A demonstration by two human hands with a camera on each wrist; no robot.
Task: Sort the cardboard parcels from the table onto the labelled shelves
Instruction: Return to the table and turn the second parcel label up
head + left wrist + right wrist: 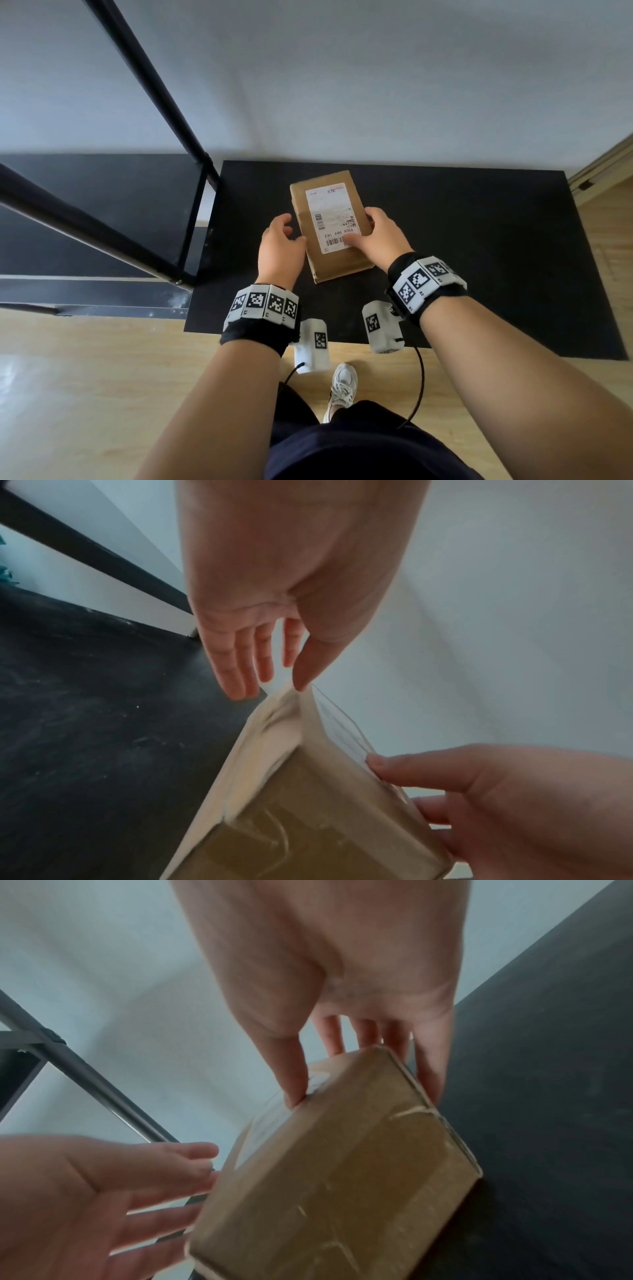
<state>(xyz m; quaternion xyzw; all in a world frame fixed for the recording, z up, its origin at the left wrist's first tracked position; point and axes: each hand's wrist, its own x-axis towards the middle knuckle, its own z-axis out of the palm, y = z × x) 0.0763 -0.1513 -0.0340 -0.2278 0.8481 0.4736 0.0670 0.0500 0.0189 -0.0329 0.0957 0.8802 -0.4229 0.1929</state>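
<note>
A brown cardboard parcel [329,226] with a white shipping label on top is over the black table [479,257]. My right hand [364,228] grips its right edge, thumb on the label and fingers wrapped under the far side. In the right wrist view the parcel [342,1177] sits tilted in the right hand [365,1096]. Whether a corner touches the table I cannot tell. My left hand [291,229] hovers at the parcel's left edge, holding nothing. In the left wrist view the left hand [270,688] has straight fingers, with the thumb tip at the edge of the parcel [308,818].
A black metal shelf rack [191,137] stands to the left of the table, with a dark shelf board [102,212] low down. A white wall runs behind both. Wooden floor [85,377] lies in front, and a door frame [603,168] is at the far right.
</note>
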